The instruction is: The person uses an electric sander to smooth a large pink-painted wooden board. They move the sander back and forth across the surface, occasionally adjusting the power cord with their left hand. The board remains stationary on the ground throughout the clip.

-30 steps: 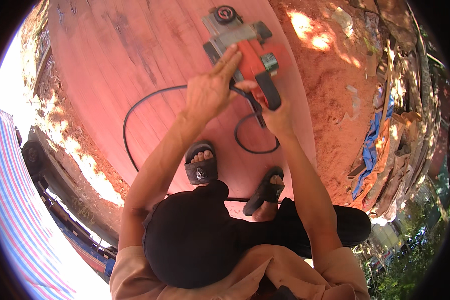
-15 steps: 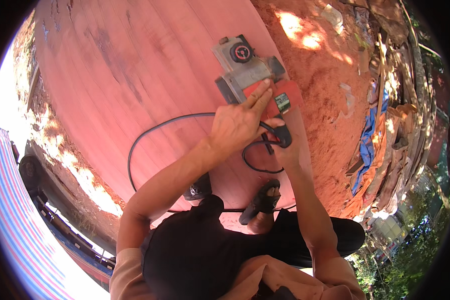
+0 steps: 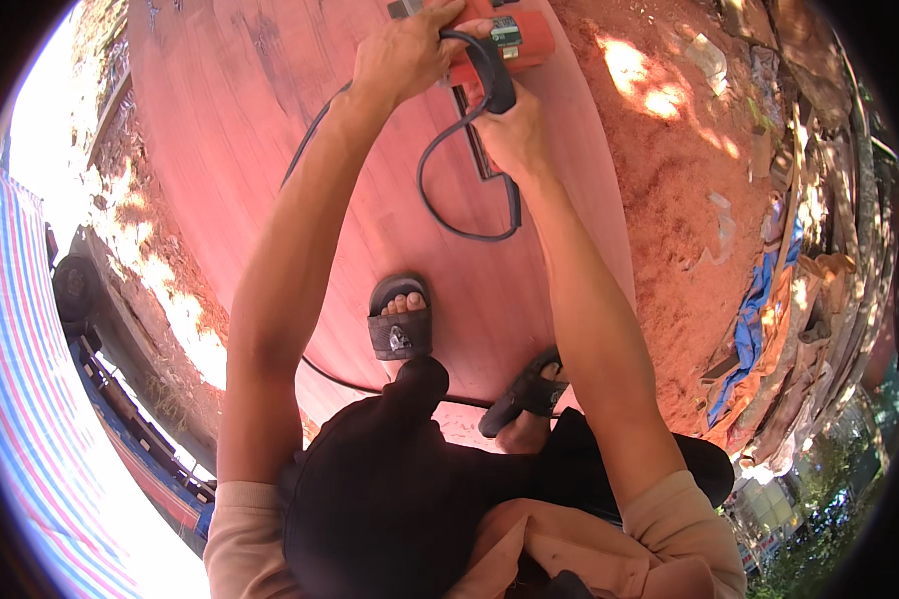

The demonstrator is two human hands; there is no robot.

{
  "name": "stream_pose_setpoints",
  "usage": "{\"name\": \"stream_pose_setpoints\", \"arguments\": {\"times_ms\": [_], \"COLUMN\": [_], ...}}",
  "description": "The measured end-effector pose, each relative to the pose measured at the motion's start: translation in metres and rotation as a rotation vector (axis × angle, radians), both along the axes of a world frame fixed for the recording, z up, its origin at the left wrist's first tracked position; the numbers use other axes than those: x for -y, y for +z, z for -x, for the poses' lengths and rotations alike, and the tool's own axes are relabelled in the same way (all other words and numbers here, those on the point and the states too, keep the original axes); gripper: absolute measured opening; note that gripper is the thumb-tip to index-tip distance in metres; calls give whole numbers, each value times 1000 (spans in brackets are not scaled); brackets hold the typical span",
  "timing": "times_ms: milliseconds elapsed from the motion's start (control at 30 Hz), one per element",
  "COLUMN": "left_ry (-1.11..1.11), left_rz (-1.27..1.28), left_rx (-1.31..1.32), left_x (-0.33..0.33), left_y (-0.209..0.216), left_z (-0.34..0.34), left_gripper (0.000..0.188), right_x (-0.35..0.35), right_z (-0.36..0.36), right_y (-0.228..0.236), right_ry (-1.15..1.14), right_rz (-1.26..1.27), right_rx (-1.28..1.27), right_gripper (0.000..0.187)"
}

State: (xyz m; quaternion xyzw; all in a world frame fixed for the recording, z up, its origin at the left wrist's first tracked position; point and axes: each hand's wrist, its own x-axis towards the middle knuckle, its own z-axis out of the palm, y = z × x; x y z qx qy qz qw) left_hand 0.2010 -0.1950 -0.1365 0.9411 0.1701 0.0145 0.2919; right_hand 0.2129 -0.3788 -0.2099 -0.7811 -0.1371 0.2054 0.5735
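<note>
A red and grey electric planer [image 3: 529,42] lies on the large reddish wooden slab [image 3: 360,190], partly cut off by the top of the picture. My right hand [image 3: 514,128] is wrapped around its black rear handle [image 3: 496,78]. On the front part of its body presses my left hand [image 3: 402,52], fingers together and reaching over the casing. The black power cord [image 3: 435,200] loops down beside the handle and passes under my left forearm. Behind the red housing the long metal sole [image 3: 474,135] shows. What lies beneath the tool is hidden.
My sandalled feet [image 3: 402,334] stand on the slab, with the cord running close by. Reddish sawdust [image 3: 659,220] covers the ground to the right. Past it lie stacked boards [image 3: 829,299] and a blue tarp [image 3: 754,319]. A striped sheet [image 3: 40,379] hangs at the left.
Both hands have moved forward, away from me, pushing the planer along the slab toward the top edge. The cord loop followed. My left foot now shows fully.
</note>
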Motion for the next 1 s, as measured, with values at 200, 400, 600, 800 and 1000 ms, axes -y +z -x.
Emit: {"name": "stream_pose_setpoints", "arguments": {"times_ms": [200,400,600,800,1000], "left_ry": [-121,-126,-40,112,196], "left_rz": [77,207,138,-3,-89], "left_rx": [8,-14,28,182,-32], "left_x": [77,119,75,-14,-116], "left_y": [-12,8,-10,-32,-36], "left_z": [161,237,192,109,27], "left_gripper": [71,76,67,52,46], "right_x": [110,160,100,-18,-110], "right_z": [158,241,188,97,20], "right_y": [11,17,10,5,1], "right_ry": [25,46,17,8,42], "right_rz": [76,101,31,-1,86], "right_rx": [-20,-175,-94,-14,151], "right_gripper": [33,33,27,29,19]}}
